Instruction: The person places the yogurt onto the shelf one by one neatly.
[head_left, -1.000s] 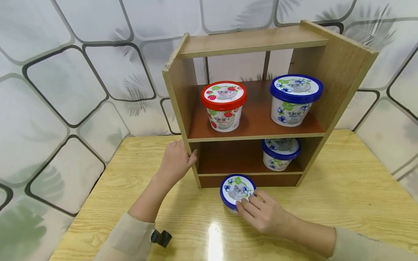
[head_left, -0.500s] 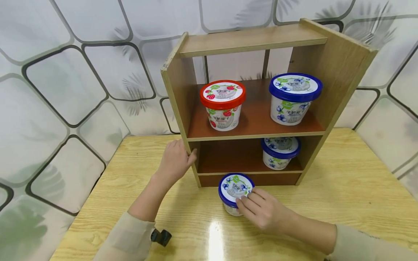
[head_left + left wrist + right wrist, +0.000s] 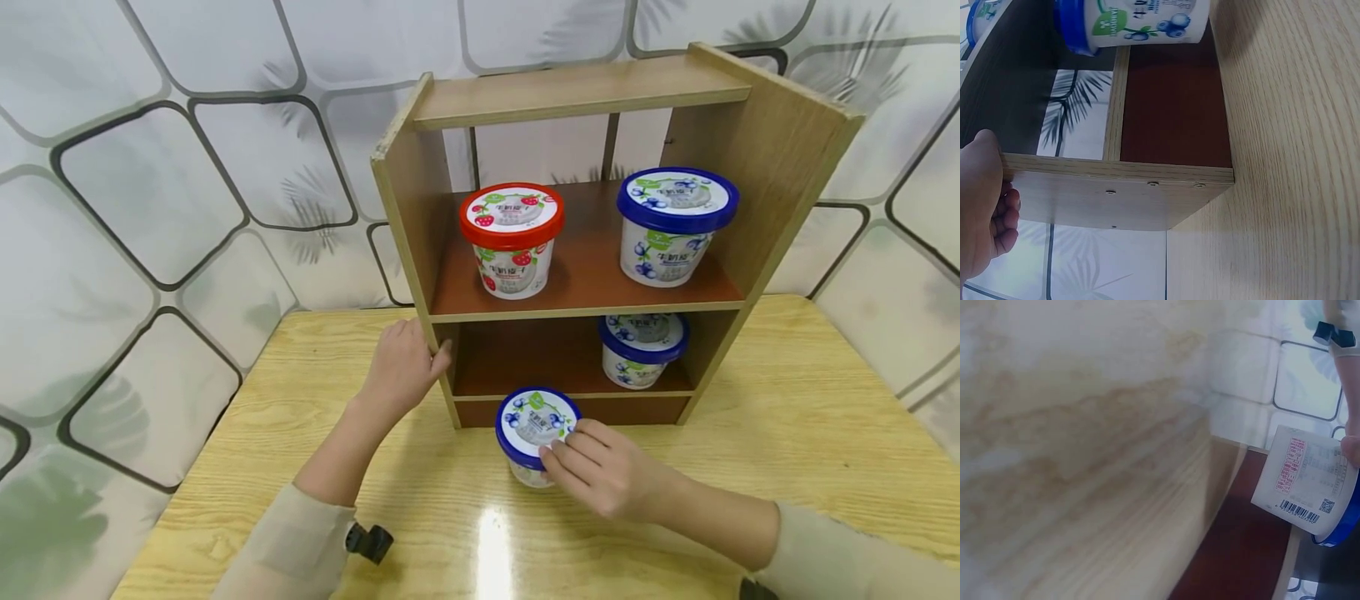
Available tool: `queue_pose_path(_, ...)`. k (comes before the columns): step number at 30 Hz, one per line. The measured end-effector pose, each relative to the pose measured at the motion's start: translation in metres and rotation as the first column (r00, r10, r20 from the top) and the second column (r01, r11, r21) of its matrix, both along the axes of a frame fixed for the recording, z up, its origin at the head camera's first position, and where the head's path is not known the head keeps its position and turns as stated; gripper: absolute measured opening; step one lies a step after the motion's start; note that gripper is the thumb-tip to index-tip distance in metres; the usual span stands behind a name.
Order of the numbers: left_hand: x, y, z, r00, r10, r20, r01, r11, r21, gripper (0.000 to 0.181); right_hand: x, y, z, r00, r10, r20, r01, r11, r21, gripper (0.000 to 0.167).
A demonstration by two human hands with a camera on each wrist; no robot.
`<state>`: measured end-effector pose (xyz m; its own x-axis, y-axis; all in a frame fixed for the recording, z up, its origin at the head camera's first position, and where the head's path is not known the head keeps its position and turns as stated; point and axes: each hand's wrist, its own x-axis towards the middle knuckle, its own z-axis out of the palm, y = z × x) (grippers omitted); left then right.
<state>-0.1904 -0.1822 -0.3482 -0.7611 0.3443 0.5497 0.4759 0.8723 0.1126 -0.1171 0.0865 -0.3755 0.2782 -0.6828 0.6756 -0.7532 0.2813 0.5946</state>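
Note:
My right hand [image 3: 607, 471] grips the blue lid's near-right edge of a blueberry yogurt tub [image 3: 536, 417], which is in front of the shelf unit's base. In the right wrist view the tub's white side [image 3: 1304, 481] shows a barcode, and a fingertip [image 3: 1352, 450] lies at its lid. My left hand [image 3: 401, 367] holds the left side panel [image 3: 411, 225] of the wooden shelf unit, thumb inside and fingers outside, as the left wrist view also shows. Part of the tub [image 3: 1147, 22] appears at the top there.
On the upper shelf [image 3: 581, 283] stand a red-lidded strawberry tub [image 3: 513, 242] and a blueberry tub [image 3: 675, 229]. Another blueberry tub [image 3: 641, 354] stands at the right of the lower shelf [image 3: 525, 367]. The unit rests on a wood-grain table [image 3: 810, 417] before a patterned wall.
The tub in my right hand has moved slightly up and left in the head view, and more of its side shows beneath the lid. My left hand has stayed on the panel.

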Motion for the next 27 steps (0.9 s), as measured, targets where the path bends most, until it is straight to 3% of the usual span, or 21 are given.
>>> queue_pose_path(11,0.001,0.0,0.001,1.0,-0.009,-0.014,0.009,1.0,0.003,0.022,-0.001,-0.006,0.023,0.998,-0.046,-0.036,0.046,0.999,-0.008,0.027)
queue_pose_path(21,0.0,0.0,0.001,1.0,-0.009,0.001,0.009,1.0,0.009,0.021,-0.001,-0.009,0.035,0.994,-0.082,-0.077,0.079,0.996,-0.037,0.027)
queue_pose_path(27,-0.001,0.0,0.0,1.0,-0.013,-0.022,0.014,1.0,0.018,0.02,0.0,-0.01,0.042,0.991,-0.117,-0.061,0.115,0.993,-0.026,0.025)
